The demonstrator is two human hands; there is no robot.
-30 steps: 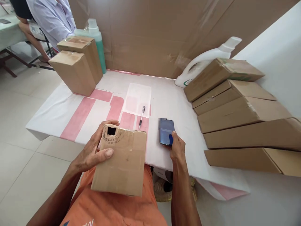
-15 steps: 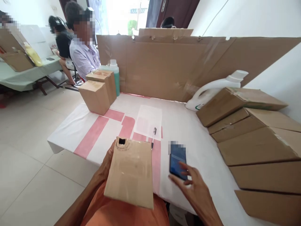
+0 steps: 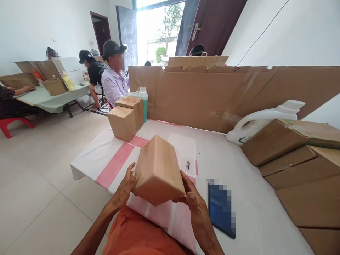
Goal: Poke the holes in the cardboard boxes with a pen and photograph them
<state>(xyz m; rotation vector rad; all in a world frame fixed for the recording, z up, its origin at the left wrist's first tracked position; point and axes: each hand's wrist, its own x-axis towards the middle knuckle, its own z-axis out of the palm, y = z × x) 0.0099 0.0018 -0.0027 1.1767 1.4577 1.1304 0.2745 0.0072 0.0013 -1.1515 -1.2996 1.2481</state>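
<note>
A brown cardboard box (image 3: pixel 156 170) is held up over the near edge of the table, tilted so that one corner edge faces me. My left hand (image 3: pixel 126 186) grips its left side, with the fingers partly behind it. On the lower right side my right hand (image 3: pixel 192 194) is closed on the box, its fingertips partly hidden. To the right of that hand lies a dark phone (image 3: pixel 221 209), flat on the cloth. A pen (image 3: pixel 187 165) rests by a white sheet of paper (image 3: pixel 183 145), beyond the box.
Two small boxes (image 3: pixel 122 124) and a green bottle (image 3: pixel 145 106) stand at the far left corner. Several cartons (image 3: pixel 305 184) and a white jug (image 3: pixel 262 118) line the right side. A cardboard partition (image 3: pixel 191 95) closes the far edge. A person (image 3: pixel 114 78) sits beyond.
My right hand has left the phone and taken hold of the box. The box has turned and risen; its side with the dark hole no longer shows. The view has shifted.
</note>
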